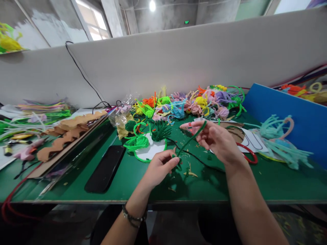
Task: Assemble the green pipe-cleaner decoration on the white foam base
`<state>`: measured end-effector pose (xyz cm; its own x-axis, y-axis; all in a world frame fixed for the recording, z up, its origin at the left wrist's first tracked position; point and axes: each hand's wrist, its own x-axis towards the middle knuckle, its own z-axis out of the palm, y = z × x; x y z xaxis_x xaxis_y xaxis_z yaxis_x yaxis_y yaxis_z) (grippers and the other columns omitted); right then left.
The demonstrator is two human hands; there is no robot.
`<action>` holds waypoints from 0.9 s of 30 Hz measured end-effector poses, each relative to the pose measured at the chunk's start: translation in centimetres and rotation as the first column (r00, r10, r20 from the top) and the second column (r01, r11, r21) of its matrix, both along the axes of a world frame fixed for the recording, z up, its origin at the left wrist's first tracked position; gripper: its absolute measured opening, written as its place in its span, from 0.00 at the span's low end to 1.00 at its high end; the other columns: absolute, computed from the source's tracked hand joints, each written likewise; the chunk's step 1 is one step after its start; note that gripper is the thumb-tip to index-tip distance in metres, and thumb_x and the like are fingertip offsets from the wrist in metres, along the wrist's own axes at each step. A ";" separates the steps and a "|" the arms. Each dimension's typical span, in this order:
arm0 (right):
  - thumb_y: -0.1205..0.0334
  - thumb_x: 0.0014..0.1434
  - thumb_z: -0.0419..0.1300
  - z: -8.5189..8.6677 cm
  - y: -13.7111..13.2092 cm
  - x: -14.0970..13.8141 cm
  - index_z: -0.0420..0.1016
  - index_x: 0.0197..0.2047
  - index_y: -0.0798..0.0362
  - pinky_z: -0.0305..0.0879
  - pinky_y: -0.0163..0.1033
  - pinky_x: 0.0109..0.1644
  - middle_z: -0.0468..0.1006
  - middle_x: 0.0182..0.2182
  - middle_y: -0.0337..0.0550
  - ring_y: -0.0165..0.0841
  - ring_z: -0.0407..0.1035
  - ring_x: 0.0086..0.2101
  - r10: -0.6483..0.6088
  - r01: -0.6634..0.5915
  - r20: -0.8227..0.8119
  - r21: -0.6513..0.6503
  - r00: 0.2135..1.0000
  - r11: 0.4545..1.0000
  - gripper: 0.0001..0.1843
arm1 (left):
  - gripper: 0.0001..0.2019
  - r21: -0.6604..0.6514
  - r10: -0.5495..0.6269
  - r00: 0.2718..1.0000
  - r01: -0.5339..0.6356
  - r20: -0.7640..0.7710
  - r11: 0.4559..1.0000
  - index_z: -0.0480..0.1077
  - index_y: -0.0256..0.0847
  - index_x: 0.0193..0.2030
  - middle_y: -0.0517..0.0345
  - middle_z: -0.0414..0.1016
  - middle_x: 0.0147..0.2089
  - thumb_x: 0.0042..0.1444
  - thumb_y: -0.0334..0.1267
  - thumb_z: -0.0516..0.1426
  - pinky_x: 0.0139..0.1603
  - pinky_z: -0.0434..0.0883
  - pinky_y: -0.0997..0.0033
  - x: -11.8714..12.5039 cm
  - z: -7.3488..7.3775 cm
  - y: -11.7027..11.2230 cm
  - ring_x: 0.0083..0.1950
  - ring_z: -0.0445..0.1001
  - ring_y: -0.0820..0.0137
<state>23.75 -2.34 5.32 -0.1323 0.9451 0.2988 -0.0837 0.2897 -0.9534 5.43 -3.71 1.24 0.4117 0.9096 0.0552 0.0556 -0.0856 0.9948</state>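
Between both hands a dark green pipe cleaner [189, 141] stretches at a slant. My left hand [163, 165] pinches its lower end between thumb and fingertips. At the upper end, my right hand [214, 136] holds it with curled fingers. Just behind the left hand lies a white disc [152, 151] edged in bright green. On and beside the disc are a bright green pipe-cleaner bundle [138, 142] and a dark green tuft [161, 130]. A pink object [187, 128] is partly hidden behind my right fingers.
A black phone [105, 169] lies left of my hands. Cardboard strips [65, 141] and a pink glue gun [29, 149] are farther left. Colourful pipe-cleaner pieces [178, 107] are heaped at the back. On the right stand a teal tasselled piece [283, 143] and a blue board [288, 119].
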 end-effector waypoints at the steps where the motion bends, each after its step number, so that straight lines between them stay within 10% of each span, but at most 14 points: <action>1: 0.44 0.46 0.58 0.2 -0.3 -0.2 0.71 0.33 0.53 0.51 0.29 0.16 0.68 0.18 0.35 0.21 0.56 0.15 -0.026 0.026 0.005 0.013 1.000 1.000 0.20 | 0.16 0.013 -0.003 1.000 0.003 -0.003 1.000 0.59 0.37 0.20 0.66 0.53 0.20 0.45 0.48 0.54 0.19 0.55 0.79 0.1 0.0 0.0 0.20 0.53 0.80; 12: 0.55 0.48 0.59 0.6 -1.7 -1.9 0.72 0.22 0.55 0.55 0.30 0.18 0.70 0.16 0.36 0.23 0.61 0.17 0.133 -0.155 0.284 0.056 0.949 0.986 0.12 | 0.17 -0.118 -0.264 0.913 0.312 0.311 0.943 0.70 0.35 0.26 0.58 0.72 0.22 0.47 0.50 0.56 0.31 0.65 0.73 0.7 0.7 -0.6 0.24 0.69 0.74; 21: 0.52 0.52 0.55 0.3 -1.7 -2.4 0.70 0.25 0.54 0.52 0.29 0.16 0.64 0.14 0.33 0.22 0.57 0.15 0.050 -0.082 0.247 0.119 0.968 0.989 0.14 | 0.19 -0.129 -0.313 0.691 0.507 0.651 0.852 0.64 0.37 0.22 0.69 0.56 0.06 0.49 0.53 0.53 0.20 0.56 0.78 2.0 -0.9 -1.7 0.11 0.62 0.78; 27: 0.54 0.51 0.55 0.2 -2.0 -2.5 0.68 0.21 0.53 0.49 0.30 0.16 0.62 0.13 0.33 0.22 0.54 0.14 -0.071 0.016 0.314 0.174 0.947 0.985 0.14 | 0.20 -0.226 -0.291 0.742 0.509 0.604 0.831 0.65 0.35 0.23 0.69 0.57 0.06 0.45 0.54 0.56 0.19 0.55 0.79 3.1 -1.2 -2.4 0.12 0.63 0.78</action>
